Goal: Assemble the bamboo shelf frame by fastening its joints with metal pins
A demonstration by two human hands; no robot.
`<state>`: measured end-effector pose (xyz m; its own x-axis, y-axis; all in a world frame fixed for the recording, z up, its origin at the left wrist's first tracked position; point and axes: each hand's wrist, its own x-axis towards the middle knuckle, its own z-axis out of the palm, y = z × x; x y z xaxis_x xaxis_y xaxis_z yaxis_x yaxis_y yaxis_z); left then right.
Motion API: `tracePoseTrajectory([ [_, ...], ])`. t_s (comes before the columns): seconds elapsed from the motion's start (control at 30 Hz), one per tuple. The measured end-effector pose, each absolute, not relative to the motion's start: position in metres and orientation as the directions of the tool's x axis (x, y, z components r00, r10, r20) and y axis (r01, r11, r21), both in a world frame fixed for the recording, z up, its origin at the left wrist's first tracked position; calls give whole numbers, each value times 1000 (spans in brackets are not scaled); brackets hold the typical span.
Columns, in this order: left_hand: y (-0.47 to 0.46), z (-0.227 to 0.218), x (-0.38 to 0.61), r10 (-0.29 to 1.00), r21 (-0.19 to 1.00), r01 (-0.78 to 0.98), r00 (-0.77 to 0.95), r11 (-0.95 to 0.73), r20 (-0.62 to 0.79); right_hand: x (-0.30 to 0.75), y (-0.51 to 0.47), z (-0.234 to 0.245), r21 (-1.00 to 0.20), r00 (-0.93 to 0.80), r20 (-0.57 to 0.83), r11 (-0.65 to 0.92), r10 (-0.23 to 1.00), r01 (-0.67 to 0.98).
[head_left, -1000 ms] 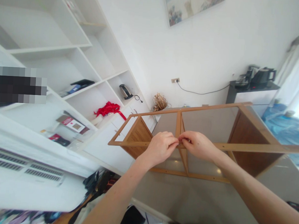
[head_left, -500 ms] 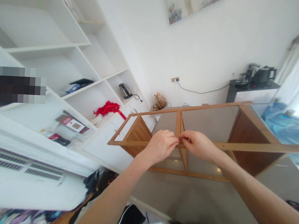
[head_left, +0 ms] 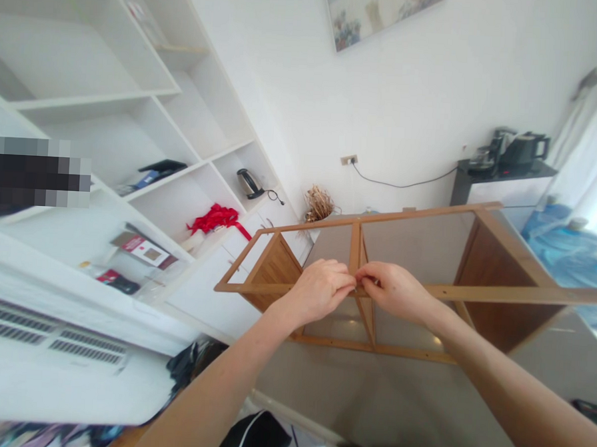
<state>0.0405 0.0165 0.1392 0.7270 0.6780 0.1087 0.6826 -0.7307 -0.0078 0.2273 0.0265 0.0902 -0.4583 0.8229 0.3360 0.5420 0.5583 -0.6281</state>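
A wooden frame (head_left: 475,291) of thin brown bars and side panels stands on the grey floor in front of me. My left hand (head_left: 317,292) and my right hand (head_left: 398,290) meet at the joint where the near horizontal bar crosses the middle upright. Both hands have their fingers curled in a pinch, fingertips touching each other over the joint. What the fingertips pinch is hidden or too small to make out.
White open shelves (head_left: 134,121) fill the left, holding a kettle (head_left: 248,182), a red ribbon (head_left: 217,217) and boxes. A black cabinet (head_left: 501,184) with kettles stands by the far wall at the right. Blue water jugs (head_left: 562,244) lie beyond the frame. Dark clothes lie at the bottom.
Both hands stay pinched at the same joint. The view has shifted slightly; nothing else moved.
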Motion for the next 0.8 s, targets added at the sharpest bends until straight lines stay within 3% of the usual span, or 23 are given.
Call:
tracePoseTrajectory([
  [0.6, 18, 145, 48, 644, -158, 641, 764, -751, 40, 227, 27, 90, -618, -463, 321, 553, 826, 559],
  [0.8, 22, 149, 47, 593, -154, 587, 805, -795, 3, 226, 27, 90, -614, -463, 312, 548, 830, 568],
])
